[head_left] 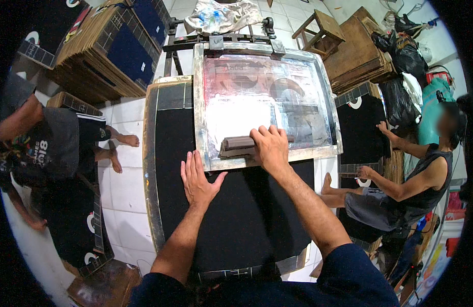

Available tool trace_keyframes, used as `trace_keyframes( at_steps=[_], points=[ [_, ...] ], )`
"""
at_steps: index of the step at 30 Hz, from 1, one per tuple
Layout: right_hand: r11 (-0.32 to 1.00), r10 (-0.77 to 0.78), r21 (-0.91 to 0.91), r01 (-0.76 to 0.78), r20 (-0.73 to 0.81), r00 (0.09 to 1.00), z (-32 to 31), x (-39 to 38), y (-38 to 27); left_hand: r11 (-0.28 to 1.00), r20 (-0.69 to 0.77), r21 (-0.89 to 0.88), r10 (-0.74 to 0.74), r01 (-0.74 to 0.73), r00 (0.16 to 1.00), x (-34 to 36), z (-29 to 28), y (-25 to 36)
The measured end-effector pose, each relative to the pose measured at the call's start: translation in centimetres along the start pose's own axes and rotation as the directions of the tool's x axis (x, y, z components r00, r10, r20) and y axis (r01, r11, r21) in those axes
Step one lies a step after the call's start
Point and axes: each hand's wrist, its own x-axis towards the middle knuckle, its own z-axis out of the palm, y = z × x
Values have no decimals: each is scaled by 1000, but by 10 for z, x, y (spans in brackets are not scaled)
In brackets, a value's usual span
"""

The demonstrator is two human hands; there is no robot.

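Note:
A screen-printing frame (334, 120) lies over the far part of a black fabric piece (246, 225) on a board. White ink (239, 118) covers the left half of its mesh, and a dark curved shape shows through on the right. Across the near side of the mesh lies a squeegee (237, 147), with the fingers of my right hand (271, 151) wrapped round its right part. My left hand (199, 181) rests palm down on the black fabric, fingers stretched out, their tips at the frame's near left corner.
Clamps (278, 48) hold the frame's far edge to a metal stand, with a stained cloth (221, 18) behind. Stacked boards (98, 51) stand far left; a wooden stool (321, 31) is far right. One person (410, 179) sits right; another (47, 138) stands left.

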Motion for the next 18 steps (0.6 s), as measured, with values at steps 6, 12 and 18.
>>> trace_keyframes(
  at_steps=[6,12,18],
  points=[
    [999,45,21,-46,18,999,9,81,26,1000,-7,10,13,-13,1000,1,0,-1],
    [1000,25,3,-25,-123,992,25,89,24,999,-19,32,32,-31,999,-1,4,-2],
    [1000,17,22,-18,38,999,-3,-4,0,999,3,30,18,-18,1000,1,4,-1]
  ],
)
